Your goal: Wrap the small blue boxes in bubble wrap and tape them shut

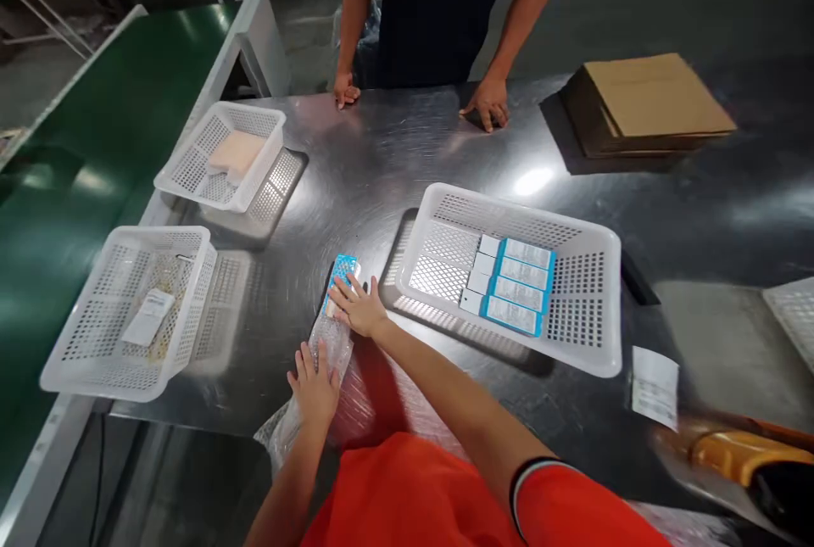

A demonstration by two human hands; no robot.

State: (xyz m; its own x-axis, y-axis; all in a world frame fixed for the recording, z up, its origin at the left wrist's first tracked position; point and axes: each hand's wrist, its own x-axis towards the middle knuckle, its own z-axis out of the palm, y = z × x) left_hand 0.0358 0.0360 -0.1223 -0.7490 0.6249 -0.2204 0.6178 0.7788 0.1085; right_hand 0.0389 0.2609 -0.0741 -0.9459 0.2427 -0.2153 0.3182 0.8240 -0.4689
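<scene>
A small blue and white box lies on the metal table, partly covered by clear bubble wrap. My right hand rests with spread fingers over the box and the wrap's upper part. Lower down, my left hand lies flat on the bubble wrap, fingers apart. The wrap trails down toward the table's near edge. To the right of my right hand stands a white perforated basket with several blue and white boxes in a row.
Two white baskets stand left, one with a pinkish block, one with a paper-labelled packet. A green conveyor runs beside them. Opposite, a person's hands touch the table. Cardboard, a label sheet and a tape dispenser-like orange tool lie right.
</scene>
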